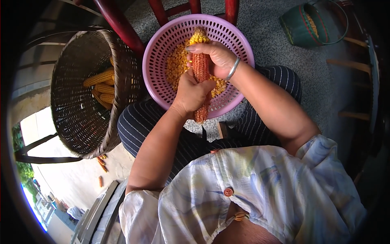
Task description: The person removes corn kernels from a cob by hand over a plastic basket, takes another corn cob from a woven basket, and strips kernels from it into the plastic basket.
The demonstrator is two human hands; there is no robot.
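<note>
Over a pink plastic colander I hold a corn cob. Most of its length is bare and reddish; yellow kernels remain around its far end. My left hand is closed around the lower part. My right hand, with a metal bangle at the wrist, grips it nearer the kernelled end, its thumb lying across the cob. Loose yellow corn kernels lie in the colander beneath both hands. Some of my fingers are hidden behind the cob.
A large woven basket at the left holds several ears of corn. Red wooden legs stand beyond the colander. A green bucket with grain-like contents is at the upper right. Cob pieces lie on the floor at the lower left.
</note>
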